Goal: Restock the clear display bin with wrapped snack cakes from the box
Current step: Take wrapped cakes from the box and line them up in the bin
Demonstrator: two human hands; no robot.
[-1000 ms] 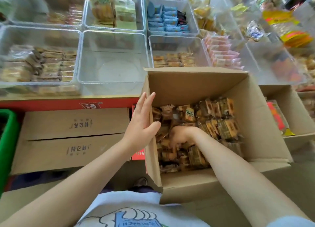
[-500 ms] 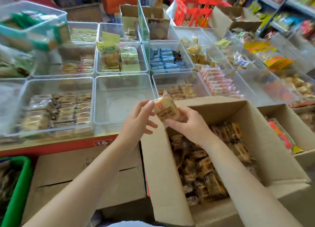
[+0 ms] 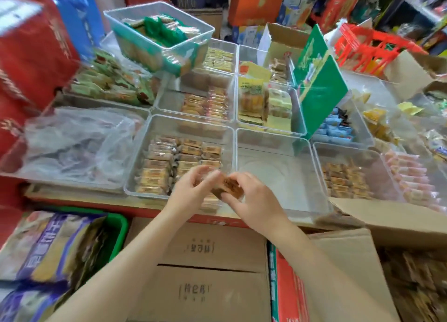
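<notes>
Grip: one wrapped snack cake is grasped between the left hand and right hand, fingers closed on both ends.
Cake position: held above the near rim between the part-filled bin and the empty clear bin.
Box: open at lower right, cakes seen inside.

A green card stands upright among the bins, beside blue packets. A red crate sits far right, and a raised tub of green-wrapped biscuits rests at the back left. Below the shelf lie closed cartons and a green basket of purple bags.
</notes>
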